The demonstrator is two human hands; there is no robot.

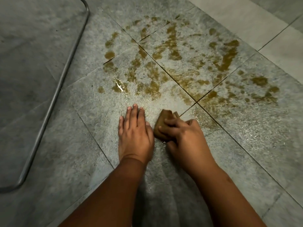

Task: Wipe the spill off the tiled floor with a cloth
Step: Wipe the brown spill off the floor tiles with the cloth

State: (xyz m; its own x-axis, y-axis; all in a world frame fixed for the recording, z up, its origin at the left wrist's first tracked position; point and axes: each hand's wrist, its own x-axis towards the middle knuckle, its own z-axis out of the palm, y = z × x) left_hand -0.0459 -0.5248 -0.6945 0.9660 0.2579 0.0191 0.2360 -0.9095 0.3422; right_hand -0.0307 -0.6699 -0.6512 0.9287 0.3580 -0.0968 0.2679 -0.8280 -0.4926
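Observation:
A wide brown spill lies smeared in streaks and blotches over several grey floor tiles. My right hand grips a small folded brown cloth, soaked and pressed on the wet tile at the spill's near edge. My left hand rests flat on the floor just left of the cloth, fingers straight and pointing away from me. A thin wet sheen covers the tile around both hands.
A bent metal tube, like a chair or rack leg, runs along the floor at the left and curves round at the near left. Paler dry tiles lie at the far right.

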